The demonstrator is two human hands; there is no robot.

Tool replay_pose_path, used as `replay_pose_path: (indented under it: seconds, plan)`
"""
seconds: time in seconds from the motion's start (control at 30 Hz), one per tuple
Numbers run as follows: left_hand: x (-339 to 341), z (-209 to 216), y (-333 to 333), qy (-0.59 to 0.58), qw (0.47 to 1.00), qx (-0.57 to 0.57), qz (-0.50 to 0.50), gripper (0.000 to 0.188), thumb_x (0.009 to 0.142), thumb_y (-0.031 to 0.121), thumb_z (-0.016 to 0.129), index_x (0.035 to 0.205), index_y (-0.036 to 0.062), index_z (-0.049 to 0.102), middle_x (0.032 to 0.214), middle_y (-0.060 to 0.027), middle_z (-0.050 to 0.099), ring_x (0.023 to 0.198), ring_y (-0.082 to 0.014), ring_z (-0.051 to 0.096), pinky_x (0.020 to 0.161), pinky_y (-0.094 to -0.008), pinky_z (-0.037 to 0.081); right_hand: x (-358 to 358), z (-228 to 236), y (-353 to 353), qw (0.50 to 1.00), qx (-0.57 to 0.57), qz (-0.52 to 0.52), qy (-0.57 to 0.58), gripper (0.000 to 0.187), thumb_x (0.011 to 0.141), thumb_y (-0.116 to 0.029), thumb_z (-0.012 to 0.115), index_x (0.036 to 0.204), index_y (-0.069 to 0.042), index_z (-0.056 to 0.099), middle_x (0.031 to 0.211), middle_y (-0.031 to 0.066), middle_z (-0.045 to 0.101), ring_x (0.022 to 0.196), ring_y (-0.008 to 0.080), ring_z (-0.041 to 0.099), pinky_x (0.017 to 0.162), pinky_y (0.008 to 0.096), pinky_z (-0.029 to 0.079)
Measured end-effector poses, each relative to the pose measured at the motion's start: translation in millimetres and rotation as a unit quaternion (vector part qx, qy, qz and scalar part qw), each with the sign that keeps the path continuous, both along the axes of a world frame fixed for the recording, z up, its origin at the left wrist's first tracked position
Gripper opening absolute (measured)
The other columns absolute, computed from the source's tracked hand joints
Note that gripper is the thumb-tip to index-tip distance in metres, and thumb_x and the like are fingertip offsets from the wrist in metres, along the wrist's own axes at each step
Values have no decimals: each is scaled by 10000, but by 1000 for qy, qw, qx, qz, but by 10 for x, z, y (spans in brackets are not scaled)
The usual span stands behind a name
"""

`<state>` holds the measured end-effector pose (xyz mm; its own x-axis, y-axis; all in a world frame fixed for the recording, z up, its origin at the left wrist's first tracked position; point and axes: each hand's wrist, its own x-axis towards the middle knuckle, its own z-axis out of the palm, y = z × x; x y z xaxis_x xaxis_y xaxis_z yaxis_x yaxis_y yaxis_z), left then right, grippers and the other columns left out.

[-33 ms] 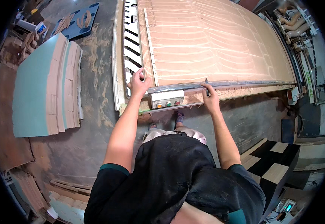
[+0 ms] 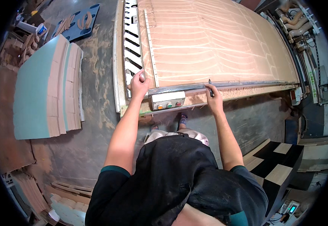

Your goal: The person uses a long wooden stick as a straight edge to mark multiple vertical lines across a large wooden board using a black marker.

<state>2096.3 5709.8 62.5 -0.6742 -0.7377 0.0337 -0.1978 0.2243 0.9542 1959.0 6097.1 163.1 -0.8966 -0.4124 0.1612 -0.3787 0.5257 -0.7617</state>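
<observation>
Reckoning from control box (image 2: 168, 101): beyond it, broad room to pass over the board (image 2: 224, 41), past a dark rail (image 2: 194, 87) just behind. Left of it, way blocked by left hand (image 2: 138, 86). Right of it, partly blocked by right hand (image 2: 214, 100) with pen (image 2: 212, 93). Farther left, open floor (image 2: 100, 71), then panel stack (image 2: 39, 90).

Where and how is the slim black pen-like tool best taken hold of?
The pen-like tool is probably best pinched by its barrel, behind the tip, coming from the near side, as the right hand does: it is slim, and its narrow tip points away, toward the far side.
</observation>
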Motion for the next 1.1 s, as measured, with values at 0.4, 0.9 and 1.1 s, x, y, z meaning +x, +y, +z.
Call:
replay_pose_path:
  seconds: [0.4,0.9,1.1]
  plan:
    - [33,573,925,-310,923,-230,13,905,1000,704,764,1637,86,585,1232,-295,828,1146,-475,805,978,-568,628,-758,-156,959,999,-44,-17,-10,262,1152,-142,681,1393,-74,756,1317,189,814,1278,364,772,1101,424,571]
    - [-483,567,1457,-319,933,-162,27,685,1065,506,719,1590,67,676,1065,-316,821,1067,-514,800,968,-600,625,-1517,-117,2313,994,-104,-11,-30,214,1170,-123,662,1323,-35,784,1283,146,829,1242,297,786,1109,402,571]
    - [-903,627,2240,-209,969,-128,20,620,1059,434,754,1526,29,716,844,-238,777,834,-438,798,800,-556,614,-1653,-230,2135,994,-107,-2,-19,211,1145,-127,690,1314,-54,792,1304,171,823,1256,343,780,1103,434,576]
